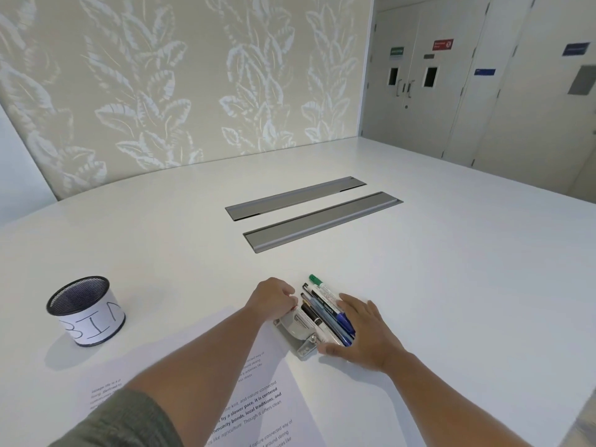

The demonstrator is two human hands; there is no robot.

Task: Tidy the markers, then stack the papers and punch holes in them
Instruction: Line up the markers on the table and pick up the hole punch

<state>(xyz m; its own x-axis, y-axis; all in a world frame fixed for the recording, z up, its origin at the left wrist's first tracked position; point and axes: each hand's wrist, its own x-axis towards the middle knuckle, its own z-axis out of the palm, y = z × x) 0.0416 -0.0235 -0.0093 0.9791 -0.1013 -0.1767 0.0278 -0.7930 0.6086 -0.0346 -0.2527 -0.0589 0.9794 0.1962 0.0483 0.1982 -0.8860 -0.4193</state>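
Observation:
A bundle of markers and pens (pixel 322 303), one with a green cap (pixel 314 279), lies side by side on the white table (pixel 451 269), next to a grey metal hole punch (pixel 298 332). My right hand (pixel 364 333) lies flat with straight fingers against the right side of the bundle, thumb by the punch. My left hand (pixel 274 300) is curled at the bundle's left side, above the punch, and a bit of a red marker (pixel 293 307) shows at its fingertips. Printed papers (pixel 258 401) lie overlapping under my left forearm.
A black mesh cup with a paper label reading BIN (pixel 85 311) stands at the left of the table. Two grey cable-tray lids (pixel 309 214) are set into the table's middle. A patterned wall lies behind, doors at the back right.

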